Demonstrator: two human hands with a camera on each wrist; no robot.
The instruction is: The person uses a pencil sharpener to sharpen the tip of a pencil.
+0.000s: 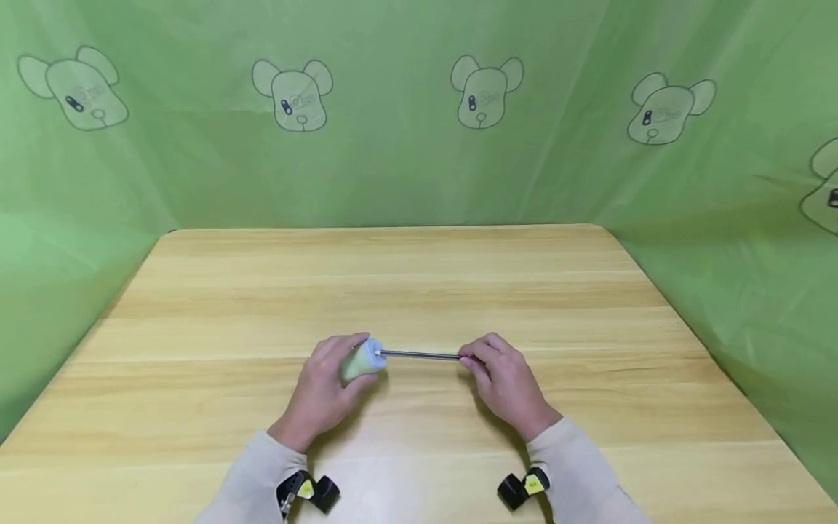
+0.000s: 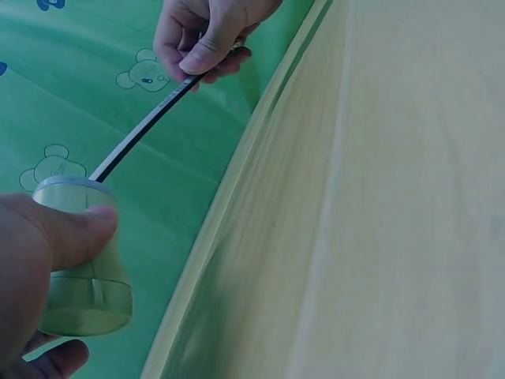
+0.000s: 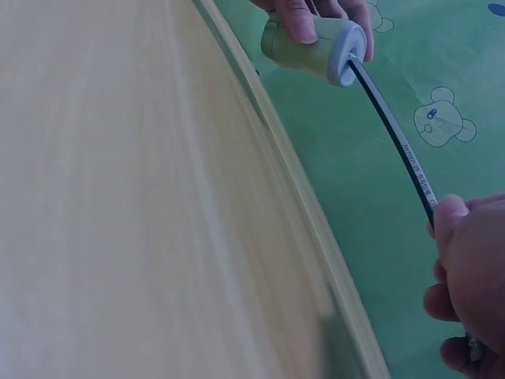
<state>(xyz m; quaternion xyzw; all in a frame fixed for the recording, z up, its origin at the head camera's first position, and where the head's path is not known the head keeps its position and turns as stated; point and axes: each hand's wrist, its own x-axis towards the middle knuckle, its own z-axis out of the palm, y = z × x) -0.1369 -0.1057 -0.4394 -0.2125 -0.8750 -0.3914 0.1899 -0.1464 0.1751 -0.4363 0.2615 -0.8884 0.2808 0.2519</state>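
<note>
My left hand [image 1: 321, 387] grips a small pale green pencil sharpener [image 1: 356, 363] with a light blue end face, thumb on one side and fingers round the other. That face points toward my right hand [image 1: 509, 382], and the tip of a dark pencil [image 1: 419, 355] sits in the hole at its centre. Thumb and fingers of the right hand pinch the pencil near its far end. In the right wrist view, the pencil [image 3: 398, 142] shows a pale printed strip along one side. The sharpener's flared base [image 2: 87, 304] shows in the left wrist view.
Both hands are over a wooden table [image 1: 419, 284], near its middle. Green cloth [image 1: 393, 175] printed with mouse heads hangs behind and at both sides. Black wrist cameras [image 1: 325, 495] are strapped over the pale sleeves [image 1: 576, 466].
</note>
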